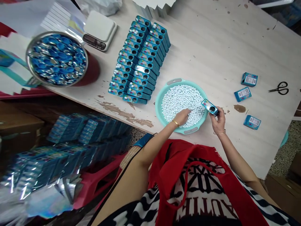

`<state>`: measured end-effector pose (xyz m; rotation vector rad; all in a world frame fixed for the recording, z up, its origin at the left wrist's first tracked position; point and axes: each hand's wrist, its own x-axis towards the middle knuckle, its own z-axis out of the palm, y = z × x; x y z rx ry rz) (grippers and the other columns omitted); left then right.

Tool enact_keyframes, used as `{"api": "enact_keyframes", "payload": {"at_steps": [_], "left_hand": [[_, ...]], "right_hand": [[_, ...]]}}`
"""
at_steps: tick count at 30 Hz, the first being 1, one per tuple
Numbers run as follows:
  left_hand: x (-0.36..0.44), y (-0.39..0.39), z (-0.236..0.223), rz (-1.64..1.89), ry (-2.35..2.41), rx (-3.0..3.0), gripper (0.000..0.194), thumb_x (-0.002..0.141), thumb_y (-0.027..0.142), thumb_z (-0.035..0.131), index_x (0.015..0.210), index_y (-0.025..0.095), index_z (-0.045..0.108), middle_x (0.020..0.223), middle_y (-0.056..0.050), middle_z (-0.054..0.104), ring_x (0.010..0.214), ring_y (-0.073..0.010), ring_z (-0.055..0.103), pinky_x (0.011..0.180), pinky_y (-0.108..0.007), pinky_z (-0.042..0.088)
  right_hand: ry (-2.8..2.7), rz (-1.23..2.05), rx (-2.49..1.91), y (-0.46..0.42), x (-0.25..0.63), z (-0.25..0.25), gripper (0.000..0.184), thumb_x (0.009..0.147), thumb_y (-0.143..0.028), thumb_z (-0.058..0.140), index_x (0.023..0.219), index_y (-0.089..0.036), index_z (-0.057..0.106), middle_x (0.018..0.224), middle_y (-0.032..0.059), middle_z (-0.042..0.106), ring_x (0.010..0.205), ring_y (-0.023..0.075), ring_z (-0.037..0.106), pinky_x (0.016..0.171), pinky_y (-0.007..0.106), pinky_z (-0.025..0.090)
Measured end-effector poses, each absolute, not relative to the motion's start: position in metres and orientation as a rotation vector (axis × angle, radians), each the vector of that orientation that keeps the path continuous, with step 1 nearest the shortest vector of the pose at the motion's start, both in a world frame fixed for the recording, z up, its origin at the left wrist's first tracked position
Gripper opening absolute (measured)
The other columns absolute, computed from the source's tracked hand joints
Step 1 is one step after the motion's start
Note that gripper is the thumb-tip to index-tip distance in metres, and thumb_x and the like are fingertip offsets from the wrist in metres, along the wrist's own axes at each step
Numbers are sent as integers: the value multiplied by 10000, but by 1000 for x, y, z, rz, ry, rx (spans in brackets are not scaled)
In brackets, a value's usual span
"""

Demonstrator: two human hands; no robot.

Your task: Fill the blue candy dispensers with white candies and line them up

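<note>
Head view is showing the left grip (pixel 182 117) dipping its fingertips into small round white pellets (pixel 181 97), which are filling a pale turquoise round plastic bowl (pixel 158 105); whether those fingertips are pinching any pellets, I cannot tell. The right grip (pixel 218 121) is pinching a small blue rectangular box with a round dark opening (pixel 210 107), holding it tilted at the bowl's right edge. Both grips are working over a pale, stained wooden counter (pixel 211 47). Two long rows of matching blue boxes (pixel 145 63) are standing beyond the bowl to the left, many carrying white pellets on their tops. Three separate blue boxes (pixel 244 94) are lying to the right, near black-handled scissors (pixel 279 88). Farther left, a white flat-topped scale (pixel 100 29) is sitting beside a round metal pot (pixel 92 69) that is holding blue and silver oval pieces (pixel 58 59).
</note>
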<state>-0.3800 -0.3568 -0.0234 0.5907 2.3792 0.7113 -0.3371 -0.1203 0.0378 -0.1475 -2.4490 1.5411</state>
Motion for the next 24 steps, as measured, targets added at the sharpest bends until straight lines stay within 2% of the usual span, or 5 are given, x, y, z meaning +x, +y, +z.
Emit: {"api": "enact_keyframes", "payload": {"at_steps": [5,10,17,21,24], "left_hand": [[-383,-382,10,944,2368,566,355,935,218,457,1278,152,520,1266,-133,617,1176,-236,581,1037,-385,466],[-398,-411,84,962,2426,740,325,978,316,439,1251,161,523,1188,-124,641,1113,-228,597,996,-376,480],[-408,-401,165,515,2411,937,276,945,215,442,1187,179,570,1149,-107,651,1111,-246,604,980,-395,487],[-401,-380,194,180,2487,891,312,929,121,406,1184,183,573,1044,-108,670,1003,-247,633,860,-371,514],[-392,-368,214,51,2507,933,295,940,106,373,1111,185,600,951,-116,658,944,-259,635,776,-369,515]], "right_hand": [[-2460,1500,-148,-117,-333,42,345,883,-273,638,1222,-251,574,1159,75,634,1089,242,620,971,457,522],[-2506,1423,44,-122,-332,48,333,899,-215,584,1228,-268,580,1179,83,642,1125,249,617,983,480,535],[-2540,1434,252,-147,-334,41,392,911,-180,502,1282,-300,541,1247,92,625,1218,262,588,1026,522,528],[-2557,1483,302,-158,-332,33,436,887,-158,500,1294,-308,541,1273,84,620,1245,272,570,1065,540,499],[-2554,1553,315,-163,-330,28,434,887,-159,501,1294,-299,551,1288,90,618,1246,275,568,1074,537,489]]}}
